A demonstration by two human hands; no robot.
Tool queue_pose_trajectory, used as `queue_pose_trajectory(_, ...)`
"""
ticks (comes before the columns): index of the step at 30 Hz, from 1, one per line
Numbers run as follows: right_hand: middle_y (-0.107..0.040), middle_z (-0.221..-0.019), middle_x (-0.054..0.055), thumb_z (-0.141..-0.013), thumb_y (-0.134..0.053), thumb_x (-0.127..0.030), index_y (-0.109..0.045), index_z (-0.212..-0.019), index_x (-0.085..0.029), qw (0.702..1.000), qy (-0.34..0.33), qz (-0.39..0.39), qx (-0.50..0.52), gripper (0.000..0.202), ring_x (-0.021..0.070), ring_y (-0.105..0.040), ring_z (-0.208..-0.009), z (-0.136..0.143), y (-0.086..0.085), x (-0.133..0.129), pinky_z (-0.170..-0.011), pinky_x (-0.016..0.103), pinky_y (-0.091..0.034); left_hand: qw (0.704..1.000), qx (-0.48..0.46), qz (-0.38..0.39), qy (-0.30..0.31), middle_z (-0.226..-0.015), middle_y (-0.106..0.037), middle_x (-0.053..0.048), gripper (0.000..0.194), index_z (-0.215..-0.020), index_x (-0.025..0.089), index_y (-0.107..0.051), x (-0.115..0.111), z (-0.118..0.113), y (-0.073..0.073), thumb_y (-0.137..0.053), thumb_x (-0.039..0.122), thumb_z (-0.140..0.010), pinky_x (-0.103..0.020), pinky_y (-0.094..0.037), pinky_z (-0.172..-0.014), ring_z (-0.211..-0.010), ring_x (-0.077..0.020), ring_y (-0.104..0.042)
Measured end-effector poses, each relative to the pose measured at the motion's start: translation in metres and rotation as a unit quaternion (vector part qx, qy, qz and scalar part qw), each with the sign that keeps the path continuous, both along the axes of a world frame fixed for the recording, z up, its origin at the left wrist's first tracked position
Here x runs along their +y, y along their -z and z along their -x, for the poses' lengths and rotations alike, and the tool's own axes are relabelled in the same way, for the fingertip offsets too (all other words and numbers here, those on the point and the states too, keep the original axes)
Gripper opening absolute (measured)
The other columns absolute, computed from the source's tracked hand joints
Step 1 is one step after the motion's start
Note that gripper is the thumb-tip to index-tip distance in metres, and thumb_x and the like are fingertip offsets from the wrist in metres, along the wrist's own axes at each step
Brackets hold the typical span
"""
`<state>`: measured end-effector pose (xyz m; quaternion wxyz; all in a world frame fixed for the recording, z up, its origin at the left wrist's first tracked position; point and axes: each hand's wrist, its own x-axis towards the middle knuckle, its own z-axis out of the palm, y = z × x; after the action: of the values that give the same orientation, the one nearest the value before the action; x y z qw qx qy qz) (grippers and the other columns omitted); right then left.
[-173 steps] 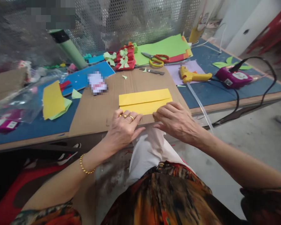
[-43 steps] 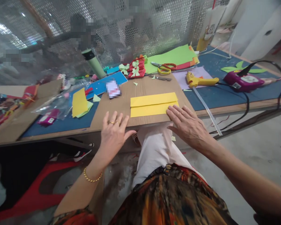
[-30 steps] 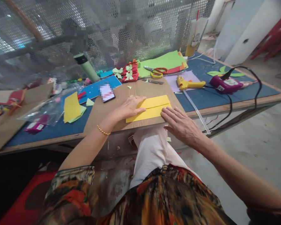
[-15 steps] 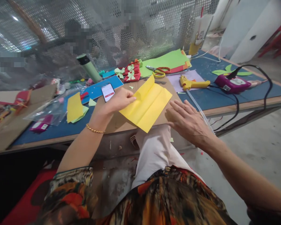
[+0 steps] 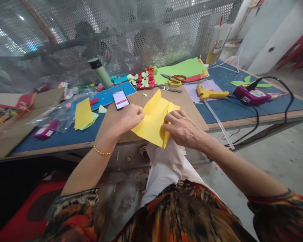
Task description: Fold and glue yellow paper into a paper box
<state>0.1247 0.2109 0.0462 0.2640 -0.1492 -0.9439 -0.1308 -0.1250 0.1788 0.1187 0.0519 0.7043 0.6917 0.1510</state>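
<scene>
A creased sheet of yellow paper [image 5: 153, 117] is held between my two hands, over a piece of brown cardboard [image 5: 192, 109] at the table's front edge. My left hand [image 5: 130, 117] pinches the sheet's left edge, thumb on top. On the opposite side, my right hand [image 5: 181, 126] is closed on the sheet's right edge, where the paper bends up in a fold. Its lower corner hangs past the table edge above my lap. The fingertips behind the paper are hidden.
Behind the cardboard lie scissors [image 5: 174, 79], a knife [image 5: 174, 90], red and green paper bows [image 5: 144, 79] and green sheets [image 5: 181, 69]. A phone [image 5: 120, 99] is left of centre, near a green bottle [image 5: 101, 73]. Rightward are a yellow glue gun [image 5: 212, 93] and a purple corded box [image 5: 251, 94].
My right hand has moved left from beside the paper and taken hold of its right edge, which now curls upward. My left hand keeps its pinch.
</scene>
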Motion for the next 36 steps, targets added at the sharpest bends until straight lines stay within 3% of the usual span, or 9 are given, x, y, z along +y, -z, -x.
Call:
queue_pose_trajectory(3, -0.073, -0.112, 0.010, -0.101, -0.058, -0.010, -0.074, -0.096, -0.022, 0.998, 0.024, -0.045, 0.037, 0.021, 0.0263, -0.058, -0.105, -0.021, -0.004, -0.004, -0.094, 0.043, -0.042, 1.000, -0.022, 0.004, 0.003, -0.068, -0.064, 0.000, 0.019, -0.071, 0.020, -0.068, -0.004, 0.007, 0.005, -0.052, 0.016, -0.080, -0.032, -0.036, -0.059, -0.063, -0.0159, -0.050)
queue_pose_trajectory(5, -0.075, -0.115, 0.009, -0.102, -0.056, -0.009, -0.073, -0.096, -0.023, 0.997, 0.041, -0.045, 0.049, 0.023, 0.0251, -0.060, -0.110, -0.035, -0.005, -0.008, -0.101, 0.044, -0.043, 0.998, -0.055, 0.001, 0.006, -0.100, -0.082, -0.006, 0.044, -0.111, 0.016, -0.081, -0.008, 0.010, 0.008, -0.051, 0.016, -0.079, -0.031, -0.050, -0.069, -0.081, -0.0198, -0.067)
queue_pose_trajectory(9, -0.079, -0.111, 0.008, -0.107, -0.056, -0.011, -0.071, -0.101, -0.022, 0.998, 0.039, -0.027, 0.042, 0.020, 0.0250, -0.067, -0.119, -0.050, 0.001, -0.013, -0.105, 0.044, -0.051, 0.996, -0.084, -0.042, -0.006, -0.141, -0.078, -0.015, 0.082, -0.166, 0.011, -0.053, -0.018, 0.017, 0.017, -0.054, 0.018, -0.084, -0.030, -0.060, -0.091, -0.109, -0.0233, -0.075)
queue_pose_trajectory(17, -0.080, -0.121, 0.014, -0.108, -0.046, -0.008, -0.069, -0.111, -0.019, 0.988, -0.011, 0.109, 0.105, 0.026, 0.0245, -0.076, -0.116, -0.051, 0.019, -0.013, -0.105, 0.048, -0.065, 0.999, 0.017, 0.033, -0.001, -0.116, -0.087, -0.014, 0.050, -0.134, 0.020, -0.084, -0.044, 0.011, 0.029, -0.049, 0.022, -0.098, -0.047, -0.064, -0.090, -0.093, -0.0304, -0.079)
queue_pose_trajectory(20, -0.079, -0.127, 0.017, -0.106, -0.048, -0.008, -0.068, -0.124, -0.017, 0.986, -0.018, 0.110, 0.121, 0.028, 0.0267, -0.074, -0.127, -0.055, 0.021, -0.015, -0.108, 0.048, -0.065, 0.991, 0.134, 0.001, -0.024, -0.123, -0.081, -0.022, 0.042, -0.129, 0.020, -0.085, -0.053, 0.005, 0.027, -0.055, 0.031, -0.102, -0.062, -0.059, -0.099, -0.113, -0.0428, -0.076)
queue_pose_trajectory(23, -0.075, -0.135, 0.019, -0.102, -0.049, -0.008, -0.066, -0.135, -0.017, 0.986, -0.017, 0.129, 0.100, 0.038, 0.0293, -0.071, -0.133, -0.058, 0.024, -0.016, -0.112, 0.052, -0.063, 0.983, 0.166, -0.069, 0.030, -0.153, -0.067, -0.025, 0.036, -0.127, 0.018, -0.083, -0.050, 0.008, 0.032, -0.058, 0.025, -0.102, -0.071, -0.047, -0.117, -0.146, -0.0468, -0.060)
queue_pose_trajectory(25, -0.073, -0.138, 0.019, -0.098, -0.051, -0.007, -0.064, -0.141, -0.018, 0.987, -0.012, 0.131, 0.091, 0.046, 0.0315, -0.070, -0.135, -0.058, 0.027, -0.017, -0.113, 0.055, -0.063, 0.980, 0.135, -0.088, 0.114, -0.165, -0.061, -0.020, 0.045, -0.140, 0.019, -0.076, -0.044, 0.013, 0.039, -0.052, 0.014, -0.102, -0.066, -0.040, -0.128, -0.157, -0.0378, -0.053)
queue_pose_trajectory(28, -0.072, -0.135, 0.019, -0.095, -0.050, -0.003, -0.060, -0.145, -0.018, 0.989, -0.008, 0.099, 0.106, 0.054, 0.0328, -0.070, -0.133, -0.055, 0.034, -0.018, -0.112, 0.056, -0.062, 0.971, 0.075, -0.049, 0.224, -0.159, -0.068, -0.015, 0.056, -0.146, 0.020, -0.071, -0.033, 0.021, 0.051, -0.040, 0.003, -0.103, -0.052, -0.049, -0.127, -0.151, -0.0248, -0.062)
queue_pose_trajectory(36, -0.073, -0.136, 0.019, -0.099, -0.045, -0.003, -0.058, -0.153, -0.021, 0.986, -0.007, 0.089, 0.138, 0.058, 0.0321, -0.069, -0.135, -0.052, 0.046, -0.016, -0.115, 0.057, -0.060, 0.970, 0.015, -0.022, 0.241, -0.160, -0.067, -0.016, 0.047, -0.144, 0.017, -0.073, -0.041, 0.030, 0.049, -0.043, 0.012, -0.109, -0.050, -0.056, -0.124, -0.149, -0.0250, -0.065)
